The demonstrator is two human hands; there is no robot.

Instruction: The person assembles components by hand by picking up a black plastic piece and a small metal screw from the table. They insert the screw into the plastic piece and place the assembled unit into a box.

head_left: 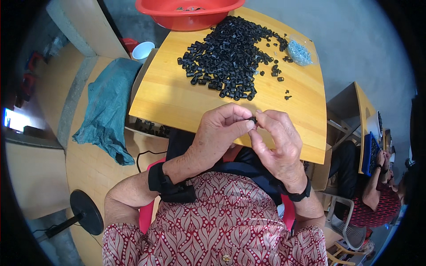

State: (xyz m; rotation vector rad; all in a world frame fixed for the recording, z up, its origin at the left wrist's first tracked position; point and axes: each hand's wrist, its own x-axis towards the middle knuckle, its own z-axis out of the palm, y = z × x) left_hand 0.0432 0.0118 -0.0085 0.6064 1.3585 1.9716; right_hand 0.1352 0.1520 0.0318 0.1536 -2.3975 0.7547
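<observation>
The left hand (222, 131) is closed in a pinch, thumb against forefinger, on a small black part (253, 120), which sits just above the near edge of the counter (164, 97). The right hand (279, 144) meets it from the other side, its fingertips bunched at the same spot; whether they grip the part or only touch it, I cannot tell, since the fingers hide most of it. Such a pinch probably suits a piece this small: 1 hand can steady it while the other works at the free side. The 2 hands meet in front of the chest, likely for a close view and steady arms.

Beyond them, a heap of black fittings (230, 55) spreads over the middle of the counter, its near edge within easy reach. A few loose black pieces (287, 95) lie apart at its right, perhaps kept from mixing in. Further right, a clear container (314, 53) holds silvery screws (299, 54), presumably so they do not scatter. A red basin (191, 21) stands at the far edge, seemingly out of the way.

Left of the counter hangs a teal sack (108, 102); at far right, 1 co-worker (377, 195) sits with hands near a blue tray (370, 153).
</observation>
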